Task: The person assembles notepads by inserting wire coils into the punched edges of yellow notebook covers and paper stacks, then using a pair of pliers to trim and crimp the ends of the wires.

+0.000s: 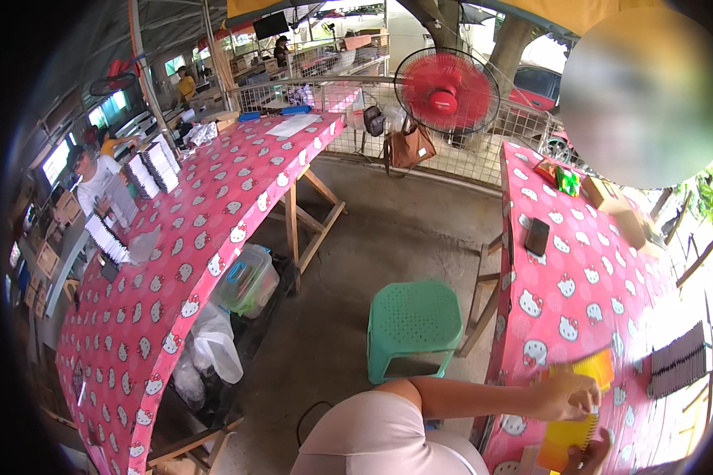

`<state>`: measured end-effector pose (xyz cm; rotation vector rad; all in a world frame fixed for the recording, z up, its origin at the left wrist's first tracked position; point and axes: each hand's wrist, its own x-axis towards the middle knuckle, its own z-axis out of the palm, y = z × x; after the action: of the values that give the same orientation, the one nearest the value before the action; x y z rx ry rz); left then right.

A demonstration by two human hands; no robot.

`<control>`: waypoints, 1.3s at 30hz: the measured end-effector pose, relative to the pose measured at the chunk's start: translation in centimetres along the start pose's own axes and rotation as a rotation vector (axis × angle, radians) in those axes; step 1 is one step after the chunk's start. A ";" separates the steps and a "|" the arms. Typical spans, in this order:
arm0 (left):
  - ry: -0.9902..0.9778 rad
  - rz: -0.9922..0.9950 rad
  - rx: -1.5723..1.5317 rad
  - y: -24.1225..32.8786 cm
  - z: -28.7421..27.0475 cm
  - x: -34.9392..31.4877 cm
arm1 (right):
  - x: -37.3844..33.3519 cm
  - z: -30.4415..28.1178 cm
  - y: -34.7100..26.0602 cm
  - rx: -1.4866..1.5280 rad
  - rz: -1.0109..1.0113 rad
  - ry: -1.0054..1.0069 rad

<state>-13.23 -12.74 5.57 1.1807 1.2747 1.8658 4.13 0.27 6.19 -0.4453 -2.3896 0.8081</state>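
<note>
A yellow-orange spiral notebook (pixel 561 443) with a dark wire coil lies at the lower right, over a pink cartoon-print table cover (pixel 531 348). My left hand (pixel 566 396) reaches across from the left, its fingers pinched together at the upper end of the coil. Whether it also grips something small there is hard to see. Below it, my right hand (pixel 591 455) wraps around the notebook's lower coil edge, partly cut off by the picture's rim. Just beyond my left hand lies another yellow-orange notebook (pixel 596 367), partly covered by that hand.
A dark stack of bound pads (pixel 680 360) lies right of my hands. Farther up the table are a phone (pixel 537 237) and cardboard boxes (pixel 622 210). A green stool (pixel 414 324) stands on the floor to the left. A second pink table (pixel 190 245) and a red fan (pixel 445 91) stand beyond.
</note>
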 end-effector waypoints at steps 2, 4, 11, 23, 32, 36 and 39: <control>0.014 -0.026 -0.104 0.3 -3.0 2.5 | 2.8 2.2 1.4 0.235 -0.037 0.284; 0.142 0.014 0.015 -3.5 -5.6 6.5 | 5.5 3.2 1.8 0.370 0.099 0.422; -0.230 -0.662 -0.511 -15.7 -7.0 14.7 | 8.8 10.8 9.9 -0.352 0.554 0.315; -0.511 -0.958 -0.366 -15.0 -5.7 17.3 | 6.8 12.4 7.1 1.248 1.058 0.434; -0.417 -0.920 -0.092 -13.6 -5.0 17.9 | 6.6 14.9 9.2 0.947 1.021 0.406; -0.402 -0.897 -0.189 -13.7 -6.6 18.3 | 7.3 14.7 6.9 0.979 0.868 0.492; -0.422 -0.922 -0.221 -13.0 -5.8 18.5 | 7.1 15.1 7.2 0.735 0.801 0.566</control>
<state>-26.76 5.06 -1.08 0.6318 1.0620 0.9790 -9.74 2.37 -5.39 -1.1402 -1.2264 1.5545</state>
